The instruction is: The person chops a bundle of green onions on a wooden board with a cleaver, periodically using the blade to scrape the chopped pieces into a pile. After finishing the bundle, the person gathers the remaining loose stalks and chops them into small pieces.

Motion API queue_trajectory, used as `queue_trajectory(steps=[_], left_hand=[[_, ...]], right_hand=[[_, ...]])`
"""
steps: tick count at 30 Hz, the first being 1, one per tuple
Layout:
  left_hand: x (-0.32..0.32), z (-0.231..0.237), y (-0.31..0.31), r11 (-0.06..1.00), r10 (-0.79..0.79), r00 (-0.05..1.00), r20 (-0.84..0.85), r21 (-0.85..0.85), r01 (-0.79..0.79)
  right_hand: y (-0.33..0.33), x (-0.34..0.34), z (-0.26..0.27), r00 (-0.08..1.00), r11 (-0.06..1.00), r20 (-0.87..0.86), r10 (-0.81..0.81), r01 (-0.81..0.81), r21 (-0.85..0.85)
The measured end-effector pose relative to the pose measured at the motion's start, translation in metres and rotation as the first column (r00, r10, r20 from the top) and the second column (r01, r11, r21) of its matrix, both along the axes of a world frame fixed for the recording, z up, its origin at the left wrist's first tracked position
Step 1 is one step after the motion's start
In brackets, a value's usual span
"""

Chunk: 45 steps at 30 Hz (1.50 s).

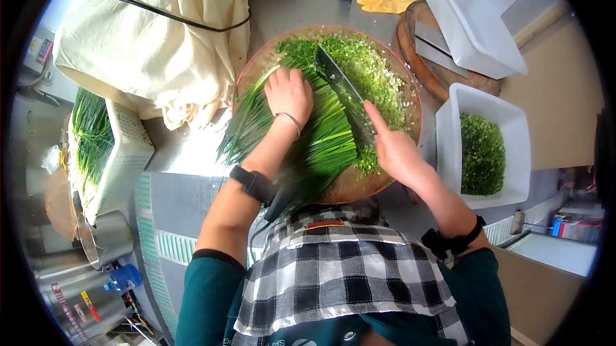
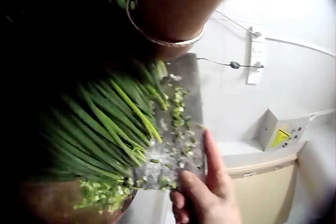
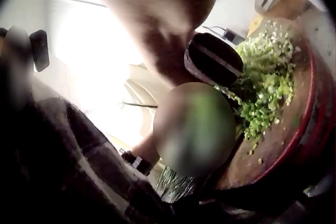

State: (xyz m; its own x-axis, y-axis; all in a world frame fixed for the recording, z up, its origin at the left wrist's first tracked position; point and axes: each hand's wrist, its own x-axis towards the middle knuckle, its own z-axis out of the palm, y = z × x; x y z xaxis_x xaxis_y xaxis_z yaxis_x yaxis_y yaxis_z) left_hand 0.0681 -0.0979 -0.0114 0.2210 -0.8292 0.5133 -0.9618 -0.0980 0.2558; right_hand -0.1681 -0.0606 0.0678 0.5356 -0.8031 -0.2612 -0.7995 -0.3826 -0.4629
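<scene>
Well, left hand [image 1: 290, 97] grips green stalks [image 1: 330, 134], mid-frame | right hand [image 1: 403, 155] grips knife [image 1: 340, 76] | likely soft, bendy (maybe slippery) | hold near cut ends

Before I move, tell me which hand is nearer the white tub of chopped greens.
Right. The right hand grips the knife over the board, left of the white tub; the left hand is farther left, on the uncut greens.

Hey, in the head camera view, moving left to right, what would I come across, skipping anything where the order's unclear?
White basket of long green stalks, the left hand, the knife, the right hand, then the white tub of chopped greens.
</scene>
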Motion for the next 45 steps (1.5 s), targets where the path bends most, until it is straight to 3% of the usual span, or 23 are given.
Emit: queue_trajectory(steps=[8, 11, 13, 17, 20, 21, 22, 28, 35, 38, 43, 44, 45], left_hand=[[0.0, -0.021, -0.005, 1.0, 0.005, 1.0, -0.029, 0.024, -0.004], [0.001, -0.022, -0.004, 1.0, -0.013, 0.999, -0.038, 0.021, 0.014], [0.001, -0.024, -0.005, 1.0, -0.019, 0.999, -0.032, 0.013, 0.019], [0.002, -0.025, -0.008, 0.999, -0.011, 0.999, -0.044, 0.051, 0.013], [0.004, -0.026, -0.005, 0.999, -0.017, 0.997, -0.072, 0.04, 0.02], [0.004, -0.026, -0.002, 0.999, -0.03, 0.996, -0.088, 0.03, 0.033], [0.003, -0.028, 0.001, 0.999, -0.03, 0.996, -0.087, 0.033, 0.032], [0.004, -0.027, -0.003, 0.999, -0.039, 0.995, -0.094, 0.005, 0.039], [0.001, -0.028, -0.004, 0.999, -0.045, 0.995, -0.087, 0.016, 0.047], [0.0, -0.025, -0.002, 0.998, -0.046, 0.994, -0.096, 0.035, 0.049], [0.0, -0.013, 0.002, 0.997, -0.072, 0.99, -0.119, -0.008, 0.072], [0.0, -0.006, 0.003, 0.995, -0.069, 0.998, -0.008, -0.077, 0.068], [-0.001, 0.005, 0.002, 0.987, -0.059, 0.993, 0.104, -0.143, 0.074]], right_hand=[[-0.005, -0.003, 0.02, 0.989, 0.999, 0.146, 0.035, -0.029, -0.044], [-0.015, -0.002, 0.027, 0.995, 0.999, 0.095, 0.039, -0.039, 0.001], [-0.026, -0.001, 0.034, 0.992, 0.99, 0.12, 0.049, -0.064, 0.13], [-0.057, 0.031, -0.012, 0.997, 0.971, 0.057, 0.052, -0.064, 0.23], [-0.058, 0.061, -0.041, 0.992, 0.994, 0.061, 0.109, -0.11, 0.008], [-0.061, 0.063, -0.028, 0.998, 0.988, 0.011, 0.056, -0.057, 0.145], [-0.06, 0.058, -0.022, 0.998, 0.987, 0.013, 0.056, -0.057, 0.147], [-0.041, 0.017, 0.025, 0.972, 0.993, 0.204, 0.117, -0.115, -0.021], [-0.028, 0.013, 0.014, 0.983, 0.989, 0.128, 0.134, -0.14, 0.046], [-0.052, 0.048, -0.022, 0.992, 0.987, 0.045, 0.114, -0.118, 0.106], [-0.059, 0.061, -0.035, 0.994, 0.992, 0.079, 0.077, -0.084, 0.091], [-0.064, 0.058, -0.028, 0.999, 0.983, 0.033, 0.043, -0.048, 0.18], [-0.067, 0.052, -0.028, 0.995, 0.986, 0.079, 0.056, -0.068, 0.154]])
